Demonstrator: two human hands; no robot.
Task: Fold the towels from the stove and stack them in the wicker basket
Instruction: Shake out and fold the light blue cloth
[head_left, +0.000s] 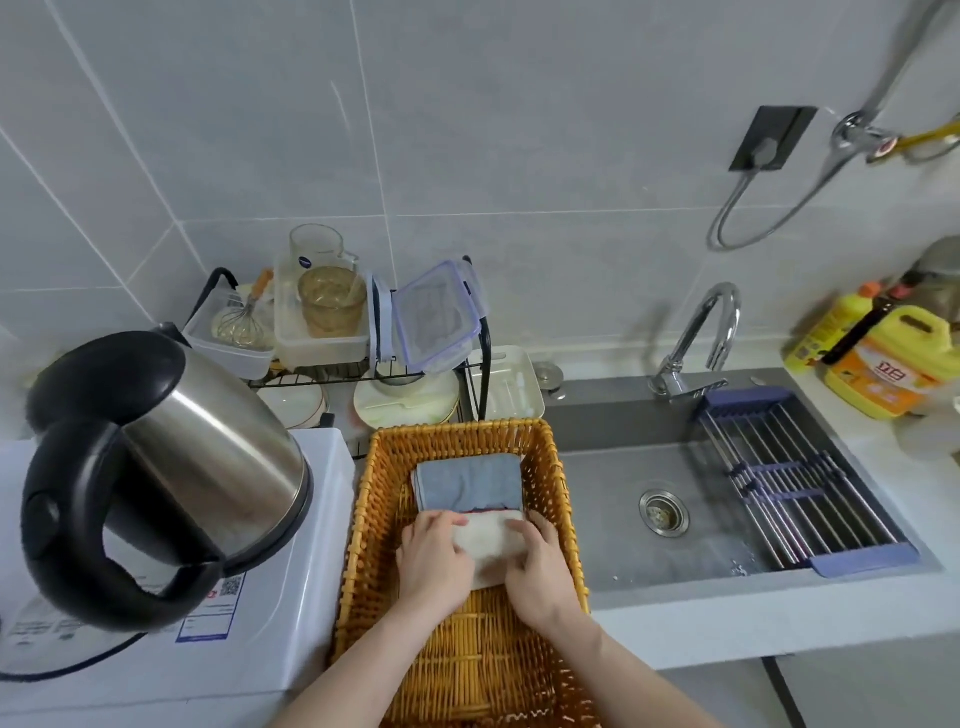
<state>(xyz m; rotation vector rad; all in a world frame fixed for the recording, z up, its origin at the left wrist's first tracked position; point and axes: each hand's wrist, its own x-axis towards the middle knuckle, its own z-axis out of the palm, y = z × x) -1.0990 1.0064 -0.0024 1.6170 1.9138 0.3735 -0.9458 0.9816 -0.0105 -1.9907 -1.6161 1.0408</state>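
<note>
While both hands work inside the rectangular honey-coloured wicker basket (558, 488), a folded white towel (491, 545) sits between them, low in the basket's middle. Left hand (431, 558) lies on the towel's left edge, fingers curled over it; right hand (537, 566) grips the right edge the same way. Both hold the white towel; neither is spread flat.

Folded grey-blue towel (470, 480) already lies at the basket's far end. White towel's far edge touches or slightly overlaps it; a thin red strip shows at the seam, origin unclear.

Surroundings: stainless steel electric kettle with black handle (156, 467) on a white appliance to the left, grey sink (613, 525) with chrome tap (698, 332) to the right, dish rack behind.

Judgement: placement step, towel nearly seated.

Risks from here:
- White towel looks placed beside the grey-blue one, not on top. If a stack is wanted, it may need shifting farther in.
- Letting go unevenly could let the fold spring open; soft cloth, no stiffness.
- Loose fibres or hem could snag on the rough weave while sliding.
- Stove not in view; cannot tell whether more towels remain.
</note>
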